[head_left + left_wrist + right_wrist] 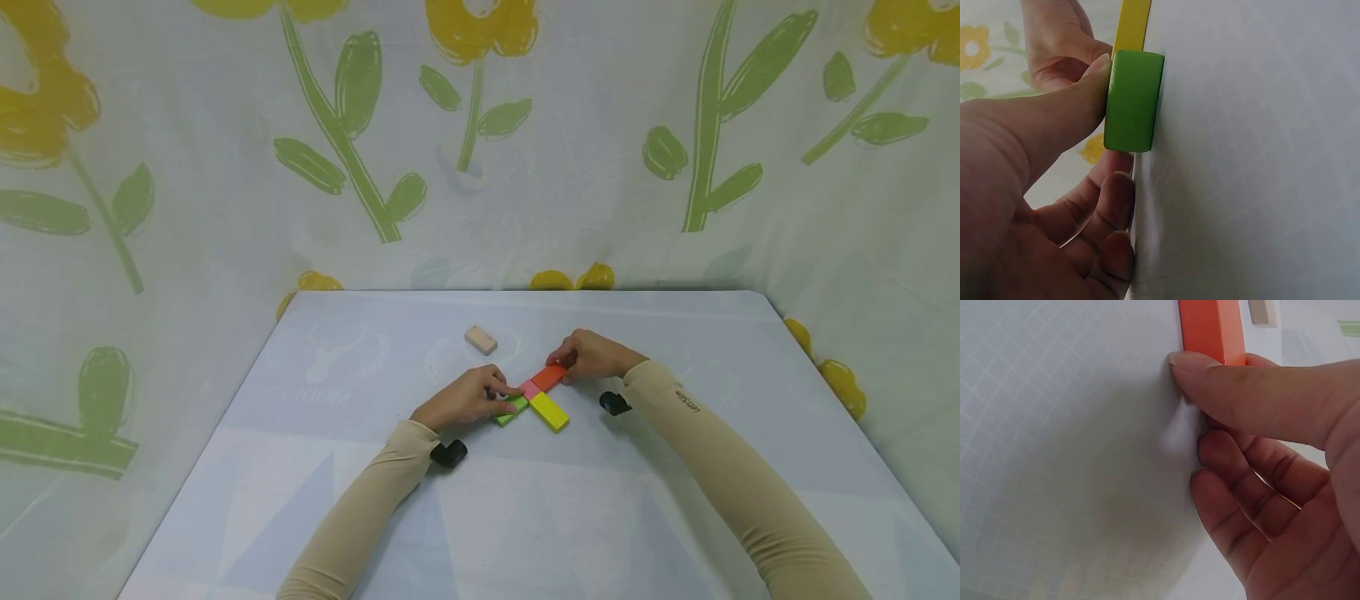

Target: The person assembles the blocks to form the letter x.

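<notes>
Brightly printed with yellow flowers, a pale cloth (570,183) walls off the far, left and right sides of a white counter (525,533) where a person works small blocks with both bare hands. A beige right sleeve (727,475) and a beige left sleeve (356,517) reach in from the near edge, each with a black device at the cuff, the right device (615,404) and the left device (450,454). The left hand (467,396) has its fingers bent and nearly closed about the green block (1132,103), thumb against it, index fingertip at the pink block (530,389). Opposite, the right hand (596,354) pinches the right end of the orange block (549,377) between thumb and fingers, its other fingers loosely curled. A yellow block (550,412) slants toward the near right, untouched by either hand; well apart on the far left lies a plain wooden block (481,340). Smallest in view, the partly covered pink piece sits at the middle, with orange to its far right, green to its near left and yellow to its near right, all seemingly in contact, though hairline gaps would be too fine to tell. The likeliest trouble is a spoiled join: a hard push from the right could shove the pink block out of line, uneven pressure from the left thumb could swivel the green, and a brushing knuckle could nudge the unheld yellow.
</notes>
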Tool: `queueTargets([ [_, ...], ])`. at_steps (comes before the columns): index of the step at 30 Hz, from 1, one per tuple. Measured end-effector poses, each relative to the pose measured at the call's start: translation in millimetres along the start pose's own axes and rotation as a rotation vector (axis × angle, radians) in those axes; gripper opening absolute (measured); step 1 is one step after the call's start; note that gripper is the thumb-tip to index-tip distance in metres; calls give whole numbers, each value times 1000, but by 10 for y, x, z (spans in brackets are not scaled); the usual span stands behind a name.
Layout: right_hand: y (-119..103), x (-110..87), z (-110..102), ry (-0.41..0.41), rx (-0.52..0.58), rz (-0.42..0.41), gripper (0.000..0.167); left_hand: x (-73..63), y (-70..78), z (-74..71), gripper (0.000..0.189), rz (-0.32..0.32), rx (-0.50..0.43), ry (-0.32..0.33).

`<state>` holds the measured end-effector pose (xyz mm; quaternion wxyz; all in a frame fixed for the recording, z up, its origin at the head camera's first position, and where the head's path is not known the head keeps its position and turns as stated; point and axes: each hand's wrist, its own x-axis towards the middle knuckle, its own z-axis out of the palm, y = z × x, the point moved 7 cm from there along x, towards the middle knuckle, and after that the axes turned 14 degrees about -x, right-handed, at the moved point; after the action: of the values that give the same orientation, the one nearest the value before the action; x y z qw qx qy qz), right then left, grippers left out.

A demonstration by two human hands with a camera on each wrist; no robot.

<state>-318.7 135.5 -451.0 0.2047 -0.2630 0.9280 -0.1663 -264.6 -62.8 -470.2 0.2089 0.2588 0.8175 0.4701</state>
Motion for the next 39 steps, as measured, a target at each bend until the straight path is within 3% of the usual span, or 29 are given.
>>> queueTargets([
  [18, 8, 7, 12, 11, 7, 14, 42, 24, -29, 5, 36, -4, -2, -1],
  [27, -32, -66, -79, 29, 18, 47, 43, 25, -43, 3, 36, -11, 0, 2],
  [39, -61, -87, -135, 44, 56, 6, 41, 12, -21, -2, 36, -7, 5, 2],
])
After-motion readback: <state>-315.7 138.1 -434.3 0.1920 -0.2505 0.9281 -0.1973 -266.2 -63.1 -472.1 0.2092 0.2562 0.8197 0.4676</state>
